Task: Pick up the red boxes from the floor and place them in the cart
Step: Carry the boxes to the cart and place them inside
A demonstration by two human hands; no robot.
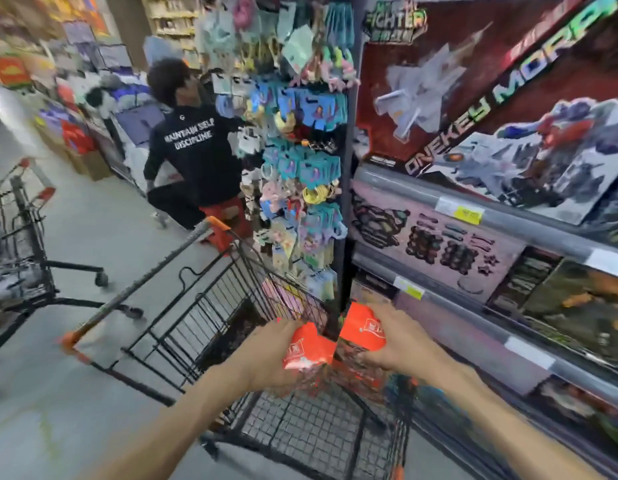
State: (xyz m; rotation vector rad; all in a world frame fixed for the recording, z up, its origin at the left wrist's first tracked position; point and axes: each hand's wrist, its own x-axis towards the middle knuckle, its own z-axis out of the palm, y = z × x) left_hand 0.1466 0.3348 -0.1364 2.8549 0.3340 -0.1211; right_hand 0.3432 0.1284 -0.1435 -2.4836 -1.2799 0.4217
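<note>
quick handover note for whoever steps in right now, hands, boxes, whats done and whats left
Left hand grips a red box; right hand grips another red box.
Both boxes are held side by side above the cart basket, not yet released.
Done: these two boxes are lifted and brought over the cart.
Left: lower them into the basket and let go. The floor by the shelves is out of view here, so check there for more boxes.
</note>
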